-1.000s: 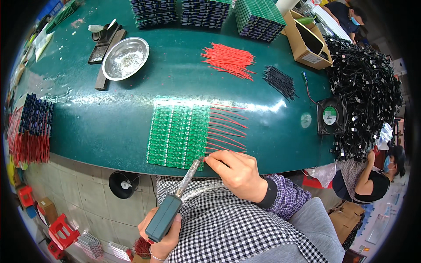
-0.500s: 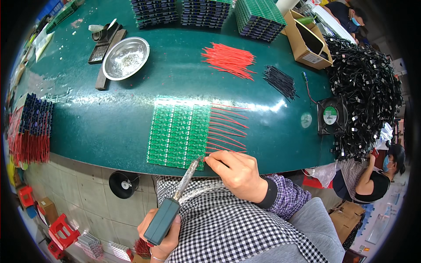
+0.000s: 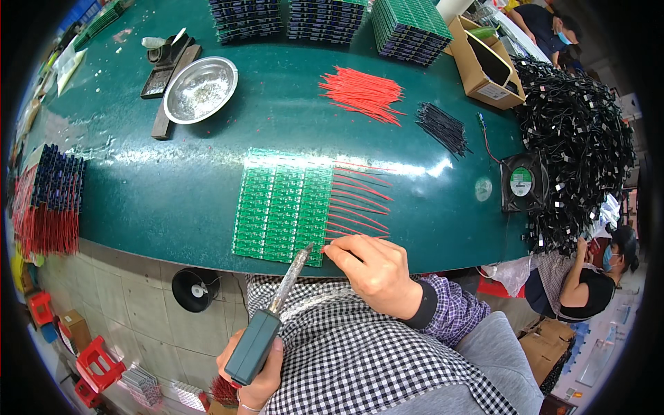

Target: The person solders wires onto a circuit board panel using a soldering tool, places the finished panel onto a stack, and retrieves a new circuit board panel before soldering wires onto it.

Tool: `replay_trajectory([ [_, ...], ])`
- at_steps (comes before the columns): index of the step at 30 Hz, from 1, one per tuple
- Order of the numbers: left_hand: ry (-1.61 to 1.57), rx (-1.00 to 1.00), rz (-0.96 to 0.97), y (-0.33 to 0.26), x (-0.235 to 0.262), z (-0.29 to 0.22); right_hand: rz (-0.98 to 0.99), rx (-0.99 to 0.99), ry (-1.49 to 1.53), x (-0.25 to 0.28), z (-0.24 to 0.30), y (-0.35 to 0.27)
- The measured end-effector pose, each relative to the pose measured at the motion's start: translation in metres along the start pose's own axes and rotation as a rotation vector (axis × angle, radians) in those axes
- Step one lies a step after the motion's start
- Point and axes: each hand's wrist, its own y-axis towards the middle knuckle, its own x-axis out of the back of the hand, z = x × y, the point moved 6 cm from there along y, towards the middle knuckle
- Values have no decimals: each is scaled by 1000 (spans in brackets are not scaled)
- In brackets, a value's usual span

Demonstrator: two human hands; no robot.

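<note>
A printed-circuit panel, hand-worked at the near edge of the table. The green panel (image 3: pixel 280 207) lies flat at the middle of the table's (image 3: pixel 152 187) near edge, and a row of attached red wires (image 3: pixel 361 200) extends from its right side. The left hand (image 3: pixel 264 384), below the near edge, has its fingers wrapped around the dark green handle of a soldering iron (image 3: pixel 254 349); the iron slants upward, its tip over the panel's near right corner. The right hand (image 3: pixel 373 272) is at that same corner, thumb and fingers pinched together, apparently on one red wire end (image 3: pixel 325 250), most of which the hand hides.

Beyond the panel, toward the table's far edge, lie a loose pile of red wires (image 3: pixel 363 95) and, to its right, a smaller pile of black wires (image 3: pixel 443 128). A metal bowl (image 3: pixel 200 90) rests tilted in the far left part, and stacked green panels (image 3: pixel 411 31) stand along the far edge. Toward the right edge are a square black fan (image 3: pixel 522 182), an open cardboard box (image 3: pixel 486 66) and a heap of black cables (image 3: pixel 577 145).
</note>
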Motion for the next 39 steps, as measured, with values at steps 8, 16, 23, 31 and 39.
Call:
replay_trajectory([
  [8,-42,97,-4,-3,2,4,-157,90,95,15,12,-4],
  [16,-39,48,-17,-3,2,-1,-70,-5,84,0,3,-12],
  [23,9,6,27,-3,0,-3,-47,14,62,-1,4,-11],
  [31,-4,71,71,1,-3,-9,-34,16,35,0,6,-8],
  [39,-15,16,34,1,-2,-8,-31,10,27,-1,6,-9],
])
